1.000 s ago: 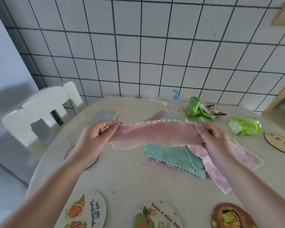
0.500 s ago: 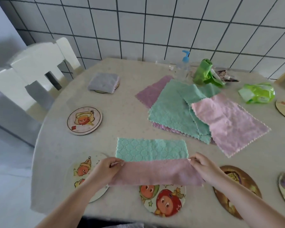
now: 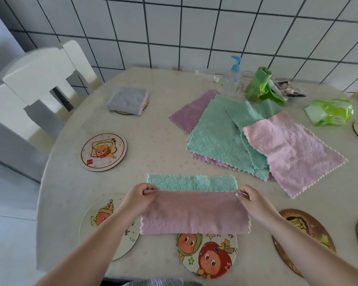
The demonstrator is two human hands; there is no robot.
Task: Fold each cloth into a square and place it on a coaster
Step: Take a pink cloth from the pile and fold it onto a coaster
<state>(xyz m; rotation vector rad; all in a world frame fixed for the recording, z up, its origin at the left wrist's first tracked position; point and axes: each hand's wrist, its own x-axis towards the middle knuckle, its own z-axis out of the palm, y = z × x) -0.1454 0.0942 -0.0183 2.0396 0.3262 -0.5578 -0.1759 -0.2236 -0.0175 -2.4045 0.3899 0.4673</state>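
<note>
both hands [image 3: 142, 196] pinching pink/teal cloth [image 3: 194, 213] corners, half-folded

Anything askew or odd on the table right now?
Nothing damaged or spilled. The cloth pile is fanned unevenly, corners askew. Both hands, left and right, pinch the pink-and-green cloth mid-fold, green side still showing.

A half-folded cloth [image 3: 194, 211] lies at the table's [image 3: 153, 145] near edge, overlapping a coaster [image 3: 206, 255] at that edge. The left hand [image 3: 140, 198] and right hand [image 3: 249, 198] pinch its far corners. A stack of cloths [image 3: 246, 137] lies right of centre. A folded cloth [image 3: 128, 100] rests on a coaster [image 3: 126, 112] toward the far-left edge.
</note>
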